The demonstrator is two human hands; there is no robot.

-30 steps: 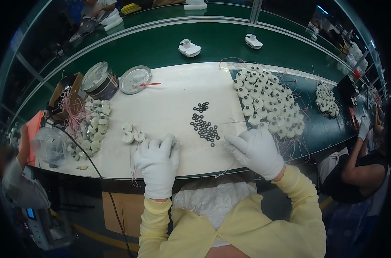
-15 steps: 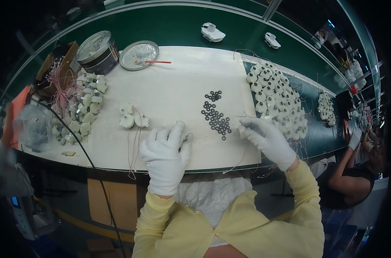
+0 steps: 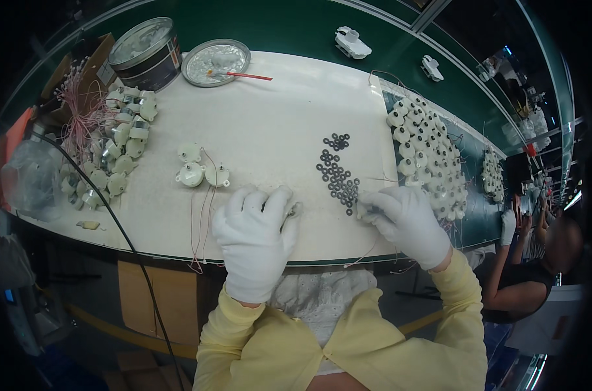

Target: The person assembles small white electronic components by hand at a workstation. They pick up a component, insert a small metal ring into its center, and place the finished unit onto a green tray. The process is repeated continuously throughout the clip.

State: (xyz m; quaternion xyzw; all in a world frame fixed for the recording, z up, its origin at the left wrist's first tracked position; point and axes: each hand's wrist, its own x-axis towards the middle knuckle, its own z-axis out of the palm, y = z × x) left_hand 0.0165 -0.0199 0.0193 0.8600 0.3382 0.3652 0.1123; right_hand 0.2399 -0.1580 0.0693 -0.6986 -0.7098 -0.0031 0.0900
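Note:
My left hand (image 3: 255, 233), in a white glove, rests on the white board with curled fingers. Between its thumb and forefinger shows a small dark, shiny bit, too small to name. My right hand (image 3: 408, 220), also gloved, pinches a white wired part mostly hidden by the fingers, and a thin pink wire (image 3: 369, 250) trails below it. Just left of those fingers lies a cluster of small black rings (image 3: 339, 181). Beyond my left hand sit a few round white motors (image 3: 191, 174) with pink wires reaching the table's near edge.
At left are a heap of wired motors (image 3: 121, 140), a tub (image 3: 146, 55) and a lid with grey paste (image 3: 214, 62) and a red stick (image 3: 251, 76). At right, many white round parts with dark centres (image 3: 429, 156) cover the green surface. A black cable (image 3: 123, 225) crosses the left side.
The whole view has shifted slightly. My right hand's fingertips have come down close to the black rings, covering more of the white part. My left hand keeps nearly the same pose.

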